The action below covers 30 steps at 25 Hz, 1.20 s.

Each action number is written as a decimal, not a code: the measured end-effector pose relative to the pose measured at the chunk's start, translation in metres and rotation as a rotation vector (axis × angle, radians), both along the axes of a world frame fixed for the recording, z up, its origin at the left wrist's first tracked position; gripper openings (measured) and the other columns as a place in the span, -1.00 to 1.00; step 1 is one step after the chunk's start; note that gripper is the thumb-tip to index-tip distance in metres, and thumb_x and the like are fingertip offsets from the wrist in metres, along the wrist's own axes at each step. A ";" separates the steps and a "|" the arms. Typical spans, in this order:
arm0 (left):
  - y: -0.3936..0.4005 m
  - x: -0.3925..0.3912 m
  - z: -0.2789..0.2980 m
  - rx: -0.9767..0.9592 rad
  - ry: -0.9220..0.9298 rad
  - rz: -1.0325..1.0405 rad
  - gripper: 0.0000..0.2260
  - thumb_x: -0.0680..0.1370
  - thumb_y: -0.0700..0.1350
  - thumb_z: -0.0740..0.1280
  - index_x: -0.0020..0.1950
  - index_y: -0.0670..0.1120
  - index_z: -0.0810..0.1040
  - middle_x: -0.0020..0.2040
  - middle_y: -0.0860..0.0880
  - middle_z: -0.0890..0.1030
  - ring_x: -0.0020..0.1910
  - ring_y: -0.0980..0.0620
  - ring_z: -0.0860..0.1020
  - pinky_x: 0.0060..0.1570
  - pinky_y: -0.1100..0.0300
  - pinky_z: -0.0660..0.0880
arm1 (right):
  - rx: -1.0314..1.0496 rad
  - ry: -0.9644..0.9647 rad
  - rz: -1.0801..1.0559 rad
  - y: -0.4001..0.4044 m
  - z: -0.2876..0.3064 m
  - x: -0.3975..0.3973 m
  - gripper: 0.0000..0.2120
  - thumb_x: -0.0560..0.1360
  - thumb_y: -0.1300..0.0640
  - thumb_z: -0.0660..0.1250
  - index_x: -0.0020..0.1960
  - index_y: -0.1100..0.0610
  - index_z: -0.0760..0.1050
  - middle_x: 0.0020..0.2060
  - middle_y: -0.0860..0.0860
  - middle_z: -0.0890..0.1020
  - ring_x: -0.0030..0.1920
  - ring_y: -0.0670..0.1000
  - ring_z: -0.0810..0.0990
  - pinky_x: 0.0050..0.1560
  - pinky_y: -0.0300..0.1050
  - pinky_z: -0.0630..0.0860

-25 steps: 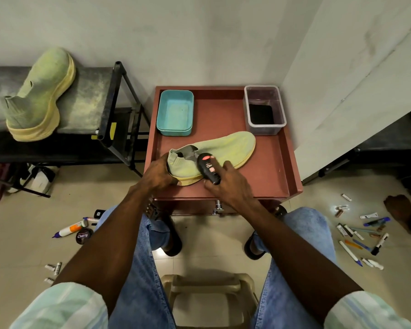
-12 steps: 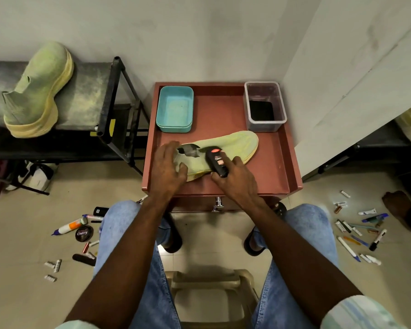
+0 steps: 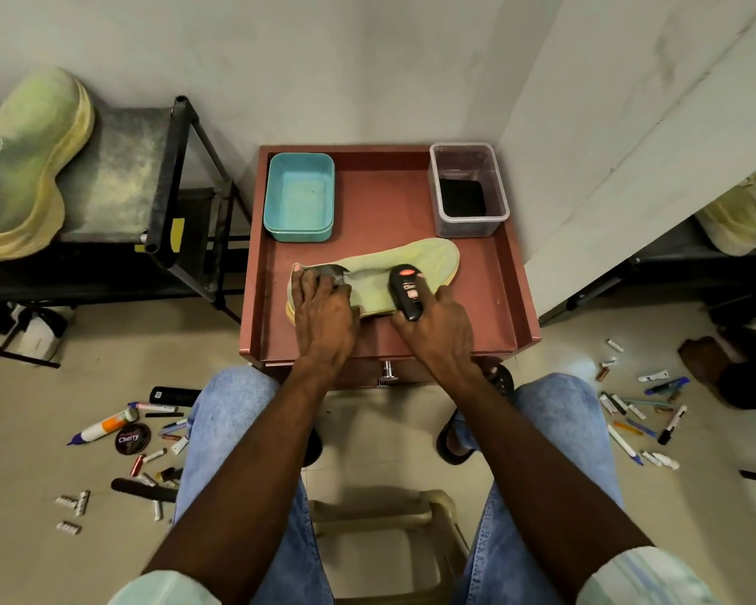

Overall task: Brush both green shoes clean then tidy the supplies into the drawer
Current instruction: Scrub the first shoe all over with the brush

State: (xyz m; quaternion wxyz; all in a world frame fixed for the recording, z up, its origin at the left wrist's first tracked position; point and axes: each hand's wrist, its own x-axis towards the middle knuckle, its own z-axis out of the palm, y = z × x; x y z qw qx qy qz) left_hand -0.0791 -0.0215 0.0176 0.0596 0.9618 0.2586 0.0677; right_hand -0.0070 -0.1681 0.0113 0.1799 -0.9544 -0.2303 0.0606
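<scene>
On the far left, the second pale green knit shoe (image 3: 23, 168) sits on a grey metal rack shelf (image 3: 119, 176), well apart from us; we judge it could be knocked off when we reach for it, since its sole overhangs the shelf's front. On the reddish-brown raised-rim counter (image 3: 516, 272), the pale green knit shoe with yellow sole (image 3: 393, 266) lies on its side. Our left hand (image 3: 321, 310) presses its heel flat, fingers fairly straight. Our right hand (image 3: 439, 323) grips the black shoe brush with a red label (image 3: 406, 291) against the shoe's middle. A hard stroke toward the toe could slide the shoe into the clear plastic tub (image 3: 468, 189) or the teal plastic tray (image 3: 300, 196) behind. Open counter lies to the right of the toe; the rim bounds every side.
</scene>
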 end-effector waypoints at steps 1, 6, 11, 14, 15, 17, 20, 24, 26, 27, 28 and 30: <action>0.001 0.000 0.000 0.001 0.004 0.002 -0.66 0.45 0.03 0.40 0.18 -0.08 0.64 0.26 -0.13 0.53 0.39 -0.19 0.28 0.49 -0.02 -0.15 | -0.034 -0.001 0.088 0.000 -0.003 -0.002 -0.32 0.40 -0.24 0.27 0.46 -0.02 0.30 0.00 0.17 0.52 -0.09 0.26 0.56 -0.15 0.02 0.51; 0.003 -0.003 0.001 0.006 0.030 -0.039 -0.59 0.44 0.08 0.42 0.22 -0.08 0.62 0.24 -0.13 0.55 0.38 -0.19 0.29 0.50 -0.02 -0.13 | -0.032 -0.054 -0.024 -0.010 0.000 0.010 -0.31 0.37 -0.27 0.18 0.44 -0.01 0.32 -0.01 0.20 0.52 -0.13 0.27 0.56 -0.17 0.02 0.53; 0.003 -0.004 0.003 -0.007 0.097 -0.085 -0.53 0.42 0.07 0.43 0.28 -0.08 0.58 0.29 -0.12 0.52 0.42 -0.18 0.24 0.51 -0.02 -0.16 | -0.099 -0.070 0.065 -0.013 0.005 0.020 -0.35 0.38 -0.25 0.20 0.42 -0.04 0.34 -0.01 0.18 0.54 -0.13 0.26 0.58 -0.16 0.00 0.53; 0.003 -0.004 0.005 -0.006 0.109 -0.071 -0.57 0.43 0.01 0.41 0.27 -0.08 0.58 0.28 -0.13 0.52 0.42 -0.19 0.24 0.51 -0.02 -0.16 | -0.170 -0.100 0.203 -0.013 0.006 0.022 -0.36 0.39 -0.24 0.23 0.41 -0.01 0.33 -0.02 0.17 0.52 -0.14 0.25 0.57 -0.17 0.00 0.52; 0.001 -0.003 0.004 0.000 0.107 -0.069 -0.58 0.42 0.00 0.41 0.26 -0.08 0.59 0.26 -0.14 0.53 0.41 -0.20 0.25 0.51 -0.02 -0.17 | -0.197 -0.090 0.244 -0.014 0.006 0.022 -0.37 0.40 -0.23 0.26 0.41 -0.02 0.33 -0.02 0.16 0.52 -0.14 0.24 0.57 -0.18 -0.02 0.50; 0.001 -0.004 0.004 0.008 0.087 -0.072 -0.58 0.40 0.01 0.44 0.22 -0.11 0.62 0.22 -0.15 0.56 0.38 -0.21 0.29 0.51 -0.02 -0.19 | -0.188 -0.109 0.106 -0.015 0.012 0.027 -0.40 0.40 -0.23 0.26 0.37 -0.02 0.33 -0.01 0.15 0.53 -0.14 0.21 0.58 -0.16 -0.03 0.53; 0.002 -0.006 0.003 0.001 0.079 -0.077 -0.59 0.40 0.01 0.45 0.19 -0.12 0.63 0.21 -0.16 0.56 0.37 -0.21 0.30 0.49 0.01 -0.22 | -0.192 -0.107 0.166 -0.020 0.011 0.031 -0.40 0.40 -0.24 0.26 0.38 -0.04 0.33 0.00 0.15 0.52 -0.13 0.21 0.58 -0.16 -0.03 0.53; 0.001 -0.005 0.003 -0.014 0.072 -0.072 -0.61 0.37 -0.01 0.47 0.14 -0.12 0.66 0.18 -0.18 0.58 0.36 -0.23 0.33 0.47 0.03 -0.23 | -0.168 -0.155 0.034 -0.021 0.015 0.032 -0.44 0.41 -0.21 0.28 0.34 0.00 0.39 -0.02 0.15 0.54 -0.14 0.17 0.58 -0.12 -0.03 0.53; 0.001 -0.005 0.003 -0.018 0.073 -0.074 -0.63 0.35 -0.02 0.48 0.12 -0.12 0.67 0.17 -0.18 0.58 0.35 -0.24 0.34 0.47 0.03 -0.22 | -0.190 -0.156 0.159 -0.020 0.010 0.031 -0.43 0.40 -0.24 0.25 0.34 -0.03 0.38 -0.03 0.14 0.53 -0.13 0.19 0.57 -0.14 -0.03 0.52; 0.001 -0.004 0.003 -0.016 0.073 -0.081 -0.63 0.34 -0.02 0.49 0.10 -0.12 0.67 0.15 -0.18 0.59 0.34 -0.24 0.35 0.47 0.02 -0.19 | -0.199 -0.137 0.177 -0.022 0.010 0.031 -0.43 0.40 -0.27 0.23 0.34 -0.05 0.37 -0.04 0.14 0.53 -0.14 0.19 0.57 -0.14 -0.03 0.53; 0.001 -0.003 0.002 -0.016 0.067 -0.085 -0.63 0.33 -0.03 0.50 0.09 -0.13 0.68 0.14 -0.18 0.60 0.32 -0.24 0.36 0.48 0.00 -0.14 | -0.196 -0.132 0.108 -0.024 0.010 0.033 -0.44 0.41 -0.27 0.23 0.33 -0.04 0.37 -0.04 0.13 0.52 -0.14 0.17 0.57 -0.12 -0.02 0.54; 0.001 -0.004 0.001 -0.029 0.058 -0.075 -0.64 0.32 -0.04 0.50 0.08 -0.13 0.68 0.13 -0.18 0.60 0.31 -0.25 0.36 0.50 -0.05 -0.07 | -0.134 -0.151 -0.032 -0.023 0.012 0.036 -0.46 0.42 -0.23 0.25 0.32 -0.02 0.38 -0.04 0.12 0.52 -0.12 0.13 0.56 -0.08 -0.02 0.53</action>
